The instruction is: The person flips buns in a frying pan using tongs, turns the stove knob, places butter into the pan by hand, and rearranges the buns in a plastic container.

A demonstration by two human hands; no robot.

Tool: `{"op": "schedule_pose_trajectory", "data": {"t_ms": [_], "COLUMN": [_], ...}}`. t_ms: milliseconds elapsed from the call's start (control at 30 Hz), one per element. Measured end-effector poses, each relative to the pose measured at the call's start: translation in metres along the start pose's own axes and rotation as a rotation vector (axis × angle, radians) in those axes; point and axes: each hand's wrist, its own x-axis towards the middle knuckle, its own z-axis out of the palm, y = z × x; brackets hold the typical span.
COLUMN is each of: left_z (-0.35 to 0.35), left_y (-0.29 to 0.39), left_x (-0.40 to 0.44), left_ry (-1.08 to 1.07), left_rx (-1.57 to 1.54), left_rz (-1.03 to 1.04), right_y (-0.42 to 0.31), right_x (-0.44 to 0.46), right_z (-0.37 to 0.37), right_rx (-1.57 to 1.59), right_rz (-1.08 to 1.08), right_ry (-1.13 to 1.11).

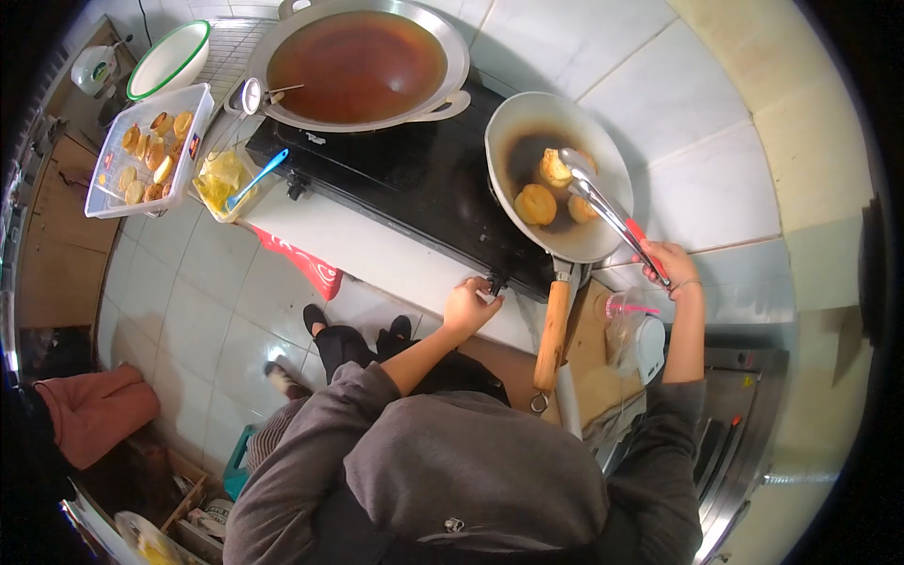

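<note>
The frying pan (610, 141) sits on the stove (395, 188), with round browned pieces (536, 204) inside it. The right hand (670, 268), beyond the pan's rim, has its grip closed around metal tongs (612, 215), whose tips touch a piece in the pan. The left hand (472, 306), left of the pan's handle (554, 334), has curled fingers at a stove knob (497, 282); whether they grasp it, I cannot tell. Left of the pan is a wide pot (456, 56) of brown liquid.

Readable text: none | stove (377, 209) front: lettering too small | plastic box (199, 111): stickers illegible
</note>
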Motion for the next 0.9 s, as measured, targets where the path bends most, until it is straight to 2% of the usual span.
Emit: {"op": "schedule_pose_trajectory", "data": {"t_ms": [133, 233, 300, 400, 500, 600, 700, 733, 767, 833, 900], "left_z": [-0.022, -0.054, -0.078, -0.151, -0.229, -0.29, -0.35, -0.367, -0.388, -0.428, -0.465], "left_y": [0.004, -0.013, -0.021, -0.046, -0.046, -0.063, -0.08, -0.076, -0.075, -0.09, -0.103], "left_x": [-0.003, -0.003, -0.007, -0.026, -0.058, -0.079, -0.086, -0.086, -0.084, -0.066, -0.044], "left_ry": [-0.019, -0.088, -0.182, -0.304, -0.169, 0.067, 0.396, 0.488, 0.57, 0.72, 0.844], "left_rx": [-0.029, -0.079, -0.108, -0.135, -0.237, -0.375, -0.54, -0.544, -0.554, -0.58, -0.586], "left_rz": [-0.064, -0.101, -0.133, -0.173, -0.385, -0.513, -0.503, -0.481, -0.468, -0.432, -0.382], "right_y": [-0.004, -0.003, -0.015, -0.062, -0.128, -0.21, -0.283, -0.296, -0.312, -0.329, -0.336], "right_x": [-0.007, -0.007, -0.012, -0.018, -0.007, -0.015, -0.032, -0.028, -0.033, -0.035, -0.02], "right_z": [-0.006, -0.015, -0.026, -0.034, -0.004, 0.088, 0.209, 0.244, 0.287, 0.373, 0.455], "right_rx": [0.079, 0.278, 0.299, 0.231, 0.246, 0.223, 0.2, 0.21, 0.183, 0.206, 0.215], "right_rz": [0.085, -0.01, -0.062, -0.273, -0.454, -0.511, -0.47, -0.466, -0.387, -0.386, -0.216], "right_ry": [-0.024, -0.055, -0.062, -0.089, -0.21, -0.373, -0.497, -0.691, -0.714, -0.83, -0.841]}}
